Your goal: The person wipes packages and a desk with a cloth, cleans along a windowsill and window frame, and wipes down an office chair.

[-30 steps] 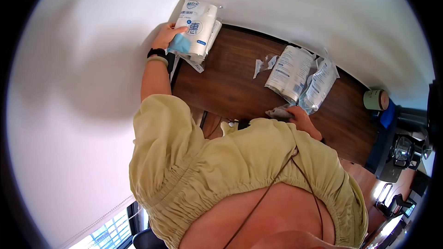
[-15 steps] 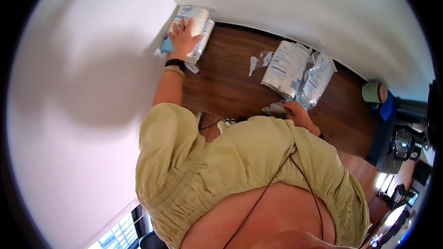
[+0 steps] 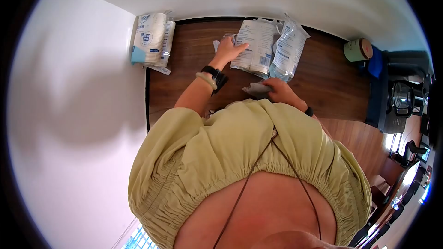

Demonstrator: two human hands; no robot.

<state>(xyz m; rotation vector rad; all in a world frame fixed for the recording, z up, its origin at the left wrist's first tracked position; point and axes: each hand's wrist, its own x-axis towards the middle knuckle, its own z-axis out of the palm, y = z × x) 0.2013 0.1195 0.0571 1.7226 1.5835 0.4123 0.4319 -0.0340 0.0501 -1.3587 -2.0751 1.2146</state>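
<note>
My left hand (image 3: 228,51) is at the left side of a clear-wrapped pack of paper cups (image 3: 255,46), its thumb spread towards the pack. The fingers partly cover a scrap of clear plastic (image 3: 216,44), and I cannot tell whether they touch it. My right hand (image 3: 282,91) is closed on a grey cloth (image 3: 257,90) near the front of the wooden top. Just beyond it lies another clear-wrapped pack (image 3: 290,48), loose at its ends. Against the left wall rests a wrapped pack of paper cups (image 3: 150,41) with blue print, beside a narrower one (image 3: 168,41).
The dark wooden surface (image 3: 194,41) meets white walls at the back and left. A green canister (image 3: 358,50) stands at the back right beside a blue item (image 3: 376,62). Farther right is a machine with a glass jug (image 3: 402,97).
My left hand has left the packs by the left wall and moved right to the middle pack. My right hand still holds the cloth. The whole view has shifted.
</note>
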